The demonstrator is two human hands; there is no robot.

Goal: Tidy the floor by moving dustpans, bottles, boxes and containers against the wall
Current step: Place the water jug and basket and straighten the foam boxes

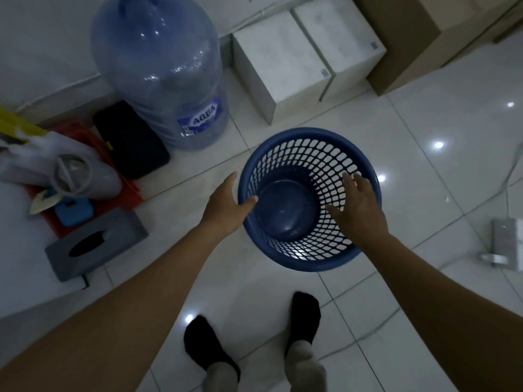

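A blue perforated plastic basket (334,154) stands upright on the white tiled floor in the middle of the view. My left hand (223,203) is at its left rim, with the thumb hooked over the rim to the inside and the fingers along the outside. My right hand (358,205) hovers over the right side of the basket with its fingers spread and nothing in it. A large blue water bottle (161,75) stands against the wall at the upper left. Two white boxes (280,66) and a brown cardboard box (418,32) line the wall beyond the basket.
At the left lie a red tray (128,190) with a white jug (73,172), a black case (133,140) and a grey tissue box (96,246). A power strip (506,241) with a cable is at the right. My feet (305,315) stand just behind the basket.
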